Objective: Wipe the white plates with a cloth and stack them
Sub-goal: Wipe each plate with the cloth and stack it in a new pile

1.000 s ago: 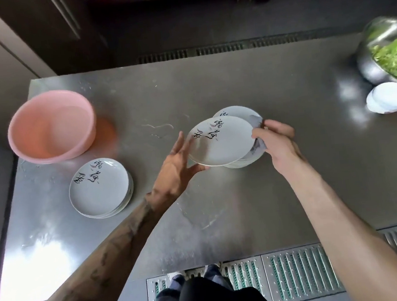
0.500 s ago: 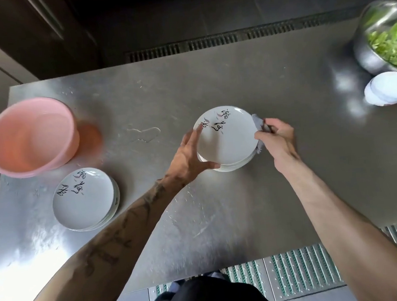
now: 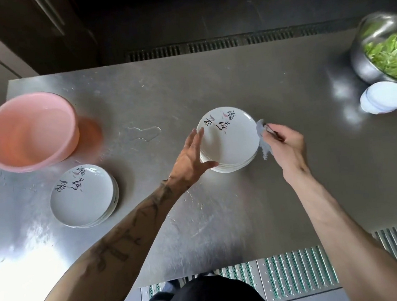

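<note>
Moderate, even lighting. Hard glare burns out the steel table (image 3: 210,82) at lower left; smaller highlights lie near the metal bowl (image 3: 363,68). The central plates (image 3: 230,142) are sharp. The pink basin (image 3: 28,134) smears slightly. Wide-angle distortion bends the edges.

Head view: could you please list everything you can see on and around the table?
table: one, steel grey, centre
basin: one, pink, far left
left stack: several plates, white with black script, before basin
centre stack: several plates, same pattern, mid-table
cloth: one, grey, right of centre stack
puddle: one, clear, between basin and centre stack
bowl: one, metal, far right
greens: some, green, in bowl
dishes: few, plain white, beside bowl
grating: green-and-metal, floor, near side
left hand: fingers straight, at centre stack's left rim
right hand: grips cloth
</note>
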Demonstrator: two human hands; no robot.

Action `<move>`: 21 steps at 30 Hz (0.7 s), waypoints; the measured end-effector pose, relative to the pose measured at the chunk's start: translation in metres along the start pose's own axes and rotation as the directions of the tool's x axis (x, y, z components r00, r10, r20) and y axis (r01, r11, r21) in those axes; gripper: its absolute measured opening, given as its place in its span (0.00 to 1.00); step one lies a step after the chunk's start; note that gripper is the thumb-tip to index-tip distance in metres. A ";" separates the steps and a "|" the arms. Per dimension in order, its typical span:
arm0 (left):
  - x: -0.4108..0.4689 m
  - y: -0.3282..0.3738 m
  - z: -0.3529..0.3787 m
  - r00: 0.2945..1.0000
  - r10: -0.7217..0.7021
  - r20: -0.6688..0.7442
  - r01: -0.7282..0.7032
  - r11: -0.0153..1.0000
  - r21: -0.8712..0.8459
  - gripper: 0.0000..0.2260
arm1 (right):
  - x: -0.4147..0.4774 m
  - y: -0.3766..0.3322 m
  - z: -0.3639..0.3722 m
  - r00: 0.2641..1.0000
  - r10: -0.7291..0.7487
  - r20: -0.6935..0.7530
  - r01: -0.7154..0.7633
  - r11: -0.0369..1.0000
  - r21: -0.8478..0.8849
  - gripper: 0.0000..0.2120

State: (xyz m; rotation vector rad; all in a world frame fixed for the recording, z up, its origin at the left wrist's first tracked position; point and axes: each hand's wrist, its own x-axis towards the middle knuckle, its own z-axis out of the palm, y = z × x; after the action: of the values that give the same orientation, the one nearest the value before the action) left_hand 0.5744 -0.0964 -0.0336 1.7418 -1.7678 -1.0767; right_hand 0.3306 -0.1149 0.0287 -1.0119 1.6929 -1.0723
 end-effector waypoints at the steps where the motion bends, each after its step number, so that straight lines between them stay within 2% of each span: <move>1: -0.004 -0.002 -0.001 1.000 0.012 -0.013 -0.013 1.000 -0.019 0.46 | -0.005 -0.002 0.001 1.000 -0.013 -0.011 0.013 1.000 -0.013 0.03; 5: -0.041 -0.030 -0.019 0.992 -0.026 -0.121 0.023 0.999 -0.025 0.38 | -0.029 -0.008 0.020 0.996 -0.094 -0.009 0.093 0.992 -0.083 0.10; 9: -0.101 -0.089 -0.063 0.937 -0.074 -0.342 0.101 0.993 0.063 0.25 | -0.059 -0.008 0.067 0.993 -0.084 0.084 0.088 0.995 -0.043 0.11; 11: -0.132 -0.125 -0.093 0.876 -0.178 -0.449 0.240 0.967 0.085 0.20 | -0.077 -0.005 0.096 0.984 -0.086 0.157 0.096 0.994 -0.055 0.10; 13: -0.159 -0.160 -0.124 0.798 -0.295 -0.526 0.398 0.913 0.092 0.19 | -0.094 -0.001 0.125 0.972 -0.102 0.210 0.119 0.990 -0.072 0.12; 15: -0.179 -0.190 -0.150 0.753 -0.372 -0.543 0.513 0.848 0.130 0.22 | -0.108 0.005 0.152 0.963 -0.103 0.251 0.128 0.988 -0.084 0.11; 17: -0.189 -0.212 -0.170 0.754 -0.440 -0.488 0.580 0.794 0.180 0.25 | -0.122 0.012 0.175 0.950 -0.078 0.301 0.112 0.989 -0.098 0.09; 21: -0.193 -0.236 -0.186 0.788 -0.467 -0.402 0.566 0.805 0.175 0.26 | -0.146 0.021 0.207 0.930 -0.054 0.363 0.098 0.990 -0.104 0.08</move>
State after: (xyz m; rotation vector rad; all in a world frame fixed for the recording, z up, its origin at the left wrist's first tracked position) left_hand 0.8882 0.0706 -0.0616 2.5277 -1.2940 -0.6524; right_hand 0.5637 -0.0217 -0.0090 -1.2756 1.4399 -0.7800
